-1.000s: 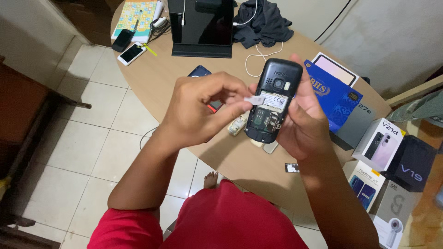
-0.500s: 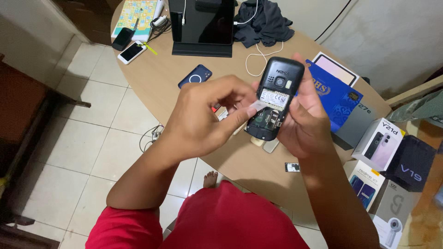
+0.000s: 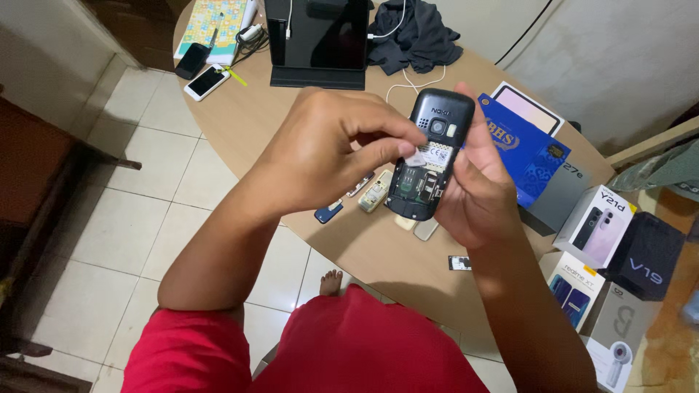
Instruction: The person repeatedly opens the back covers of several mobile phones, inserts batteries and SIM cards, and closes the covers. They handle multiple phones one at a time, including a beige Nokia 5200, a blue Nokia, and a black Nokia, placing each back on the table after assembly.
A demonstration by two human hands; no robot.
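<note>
My right hand (image 3: 477,193) holds a small dark phone (image 3: 431,149) upright, its back cover off and the battery bay facing me. My left hand (image 3: 331,149) pinches a tiny white card (image 3: 416,157) against the open back, just below the camera lens. Under my hands on the round wooden table (image 3: 247,116) lie small phone parts: a blue piece (image 3: 329,211), a cream-coloured piece (image 3: 375,193) and a grey cover (image 3: 424,230). A small black chip (image 3: 459,263) lies near the table's near edge.
A dark tablet (image 3: 317,36) stands at the back with a black cloth (image 3: 411,33) and white cable beside it. Two phones (image 3: 200,69) lie at the far left. A blue box (image 3: 520,145) and several phone boxes (image 3: 601,233) crowd the right side. Tiled floor is on the left.
My left hand has shifted slightly right and now covers the dark-blue phone that lay on the table behind it. The white card stays pinched at the phone's open back.
</note>
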